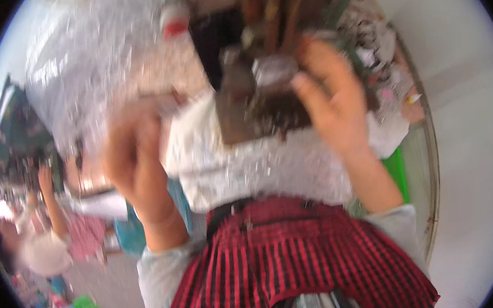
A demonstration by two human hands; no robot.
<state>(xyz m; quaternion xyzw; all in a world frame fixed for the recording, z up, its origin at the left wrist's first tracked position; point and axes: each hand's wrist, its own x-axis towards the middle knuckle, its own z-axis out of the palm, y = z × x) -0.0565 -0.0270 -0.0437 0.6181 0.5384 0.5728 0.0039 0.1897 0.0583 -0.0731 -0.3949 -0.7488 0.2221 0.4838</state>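
Note:
A dark machine (269, 11) stands in front of me with a brown metal plate (238, 122) at its base. My right hand (338, 96) is at the right side of this plate, thumb and forefinger apart. A pale, shiny piece (274, 69) lies by its fingertips; whether they touch it is unclear. To the left of the machine, over the white sheet, my left hand (134, 149) is curled and smeared by motion. A dark blurred shape (165, 99) shows beside its fingers, and I cannot make out whether they hold it.
Clear plastic wrapping (91, 56) with many small pieces spreads at the left. White sheeting (254, 174) hangs over my side of the work surface. Scraps (382, 60) are heaped right of the machine, near a pale wall (466, 117). Another person (43, 248) works at far left.

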